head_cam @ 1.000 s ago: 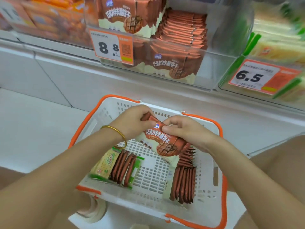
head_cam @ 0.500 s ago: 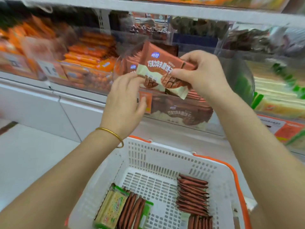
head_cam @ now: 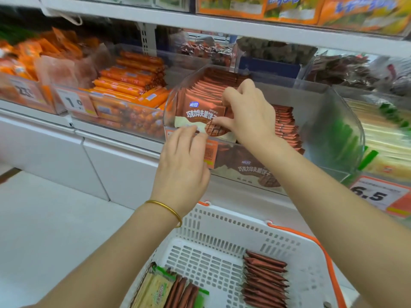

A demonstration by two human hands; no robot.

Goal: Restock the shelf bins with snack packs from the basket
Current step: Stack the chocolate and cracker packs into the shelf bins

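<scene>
My right hand (head_cam: 246, 112) reaches into the clear shelf bin (head_cam: 333, 130) and pinches a brown chocolate biscuit pack (head_cam: 200, 114) standing at the front of a row of the same packs. Fingers of my left hand (head_cam: 182, 161) touch the bin's front wall just below that pack and hold nothing. The white basket (head_cam: 222, 223) with orange handles sits below, with a row of brown packs (head_cam: 264, 281) at the right and a green pack (head_cam: 155, 290) with more brown packs at the left.
An orange sausage bin (head_cam: 129, 92) stands to the left, a green and white pack bin (head_cam: 387, 138) to the right. Price tags (head_cam: 382, 196) hang on the bin fronts. A shelf board (head_cam: 222, 23) runs close above. White cabinet fronts (head_cam: 122, 170) lie below the shelf.
The pack went from the basket up to the shelf and now stands inside the bin. My left hand let go of it and dropped to the bin's front wall.
</scene>
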